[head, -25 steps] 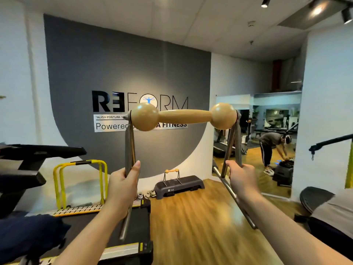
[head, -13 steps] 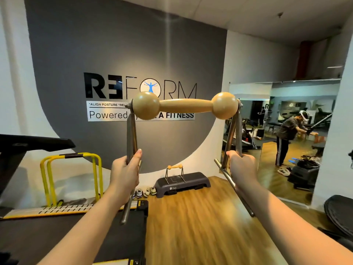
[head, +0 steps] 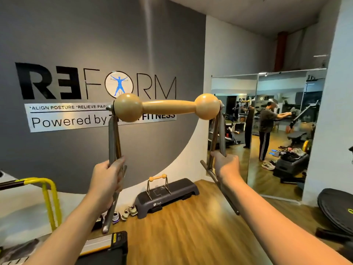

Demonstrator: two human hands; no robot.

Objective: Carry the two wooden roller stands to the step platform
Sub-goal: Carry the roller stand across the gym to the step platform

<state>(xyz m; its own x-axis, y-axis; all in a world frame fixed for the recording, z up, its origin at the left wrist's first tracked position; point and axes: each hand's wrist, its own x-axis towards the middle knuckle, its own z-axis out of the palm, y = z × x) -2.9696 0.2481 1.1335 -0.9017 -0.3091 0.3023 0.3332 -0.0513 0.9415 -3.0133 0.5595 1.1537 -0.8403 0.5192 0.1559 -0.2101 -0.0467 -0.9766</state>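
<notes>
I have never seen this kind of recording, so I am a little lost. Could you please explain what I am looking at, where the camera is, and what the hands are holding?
There is no machine here. A person wears the camera on the head, so you see their own two arms reaching forward in a gym room.

The left hand and the right hand each grip a metal leg of a roller stand: a wooden bar with a ball at each end, set on a steel frame. It is held up in the air.

Ahead, on the wood floor by the wall, lies a dark step platform. A second roller stand already stands on it. Some shoes lie beside the platform.

On the right is a mirror, which shows another person. The wall carries the sign REFORM.
</notes>
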